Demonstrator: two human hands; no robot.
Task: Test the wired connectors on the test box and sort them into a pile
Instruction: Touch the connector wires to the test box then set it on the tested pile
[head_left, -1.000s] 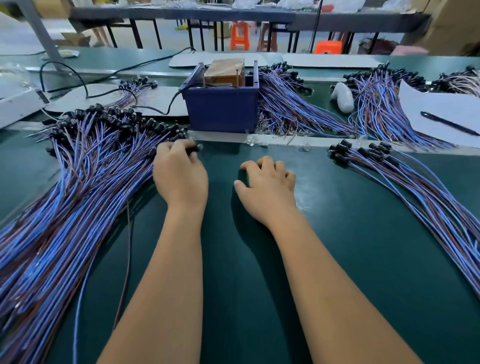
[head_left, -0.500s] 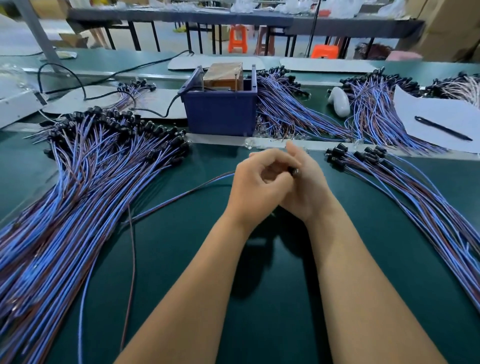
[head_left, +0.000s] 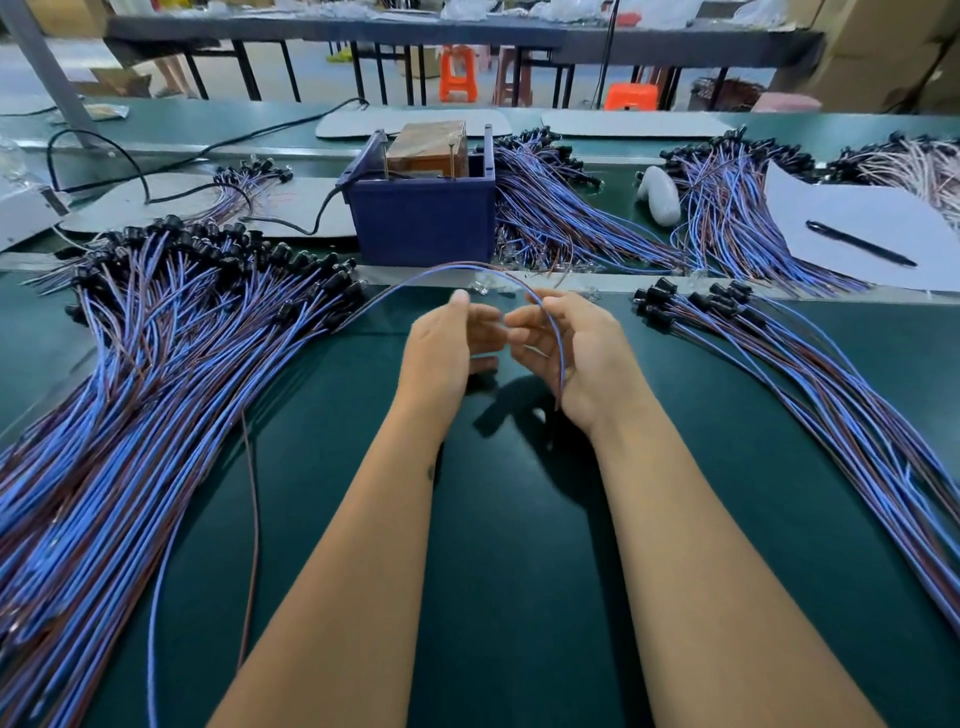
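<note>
**Head view: one wire up in both hands, arcing back toward the big pile**

Head camera is showing a single blue-and-brown wire (head_left: 470, 266) looping up in front of the test box (head_left: 423, 221), its near end running down across the palm of the right hand (head_left: 576, 358). The right hand's fingers are curling loosely around that strand, so it is holding the wire; the connector end itself is hidden between the fingers, and I cannot tell which way it is facing. The left hand (head_left: 449, 348) is sitting just beside the right, fingertips meeting it, apparently pinching something small there, though motion blur is smearing the detail.

The wire's far end is trailing down-left into the large untested pile (head_left: 171, 332) on the counter (head_left: 519, 519). That is the risk I am judging: if the tail is snagging among those strands, lifting toward the test box could be dragging neighbours out and muddling the piles. The grip is also looking light, so the strand could be slipping through the palm. The smaller sorted pile (head_left: 779, 364) is lying to the right, well apart from the hands.

Compared with half a second ago, the hands are opening out from a tight overlapped clasp to a fingertip contact, and the wire is now rising in a high arc where it was lying low across the counter. A second ago the left hand was reaching at the big pile's edge.
</note>
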